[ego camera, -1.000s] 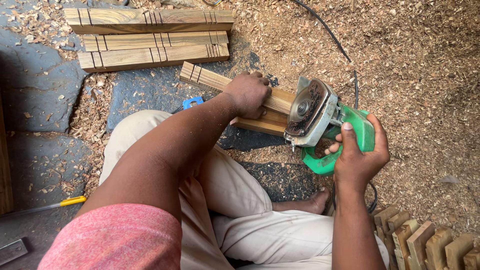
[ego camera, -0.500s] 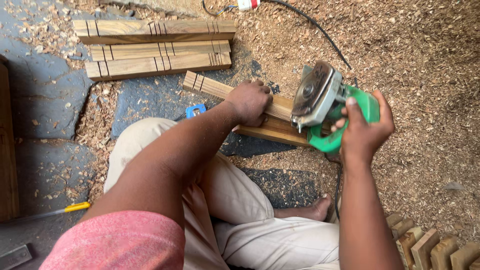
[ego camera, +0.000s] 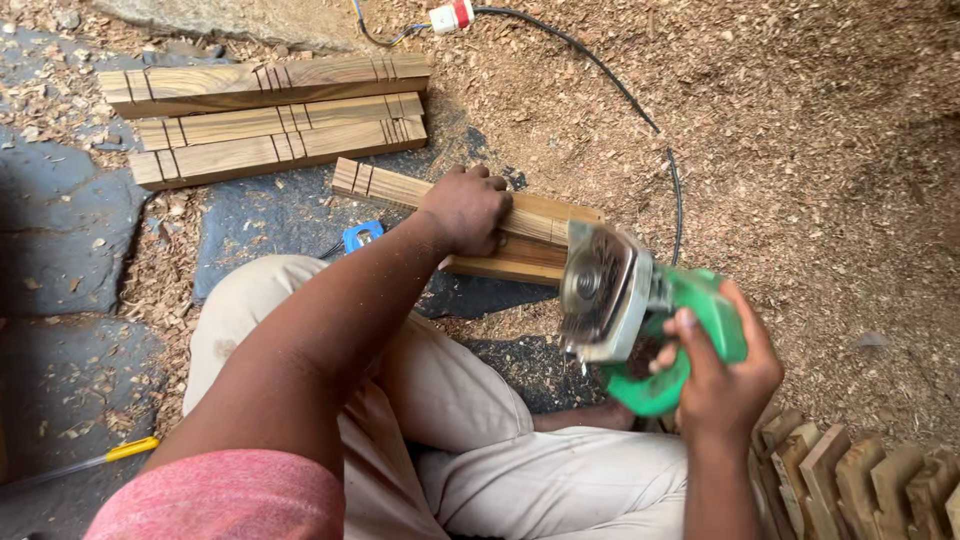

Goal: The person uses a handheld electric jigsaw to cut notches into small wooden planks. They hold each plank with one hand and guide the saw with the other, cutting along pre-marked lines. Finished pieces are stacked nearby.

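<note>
My left hand (ego camera: 467,208) presses down on a wooden bar (ego camera: 385,186) lying across a second bar (ego camera: 505,266) on the ground. The bar has saw marks near its left end. My right hand (ego camera: 725,372) grips the green handle of a circular power saw (ego camera: 620,305), whose blade guard is lifted off the wood, just right of the bars' ends. The saw hangs in the air above my lap, slightly blurred.
Three marked wooden bars (ego camera: 270,120) lie side by side at the top left. A black cable (ego camera: 640,110) with a red-white plug (ego camera: 452,16) crosses the sawdust. Cut wooden blocks (ego camera: 860,480) stand at bottom right. A blue tape measure (ego camera: 362,236) and a yellow-handled tool (ego camera: 125,450) lie nearby.
The saw has come off the wooden bar and moved down toward me. My left hand stays on the bar. The view has shifted down a little.
</note>
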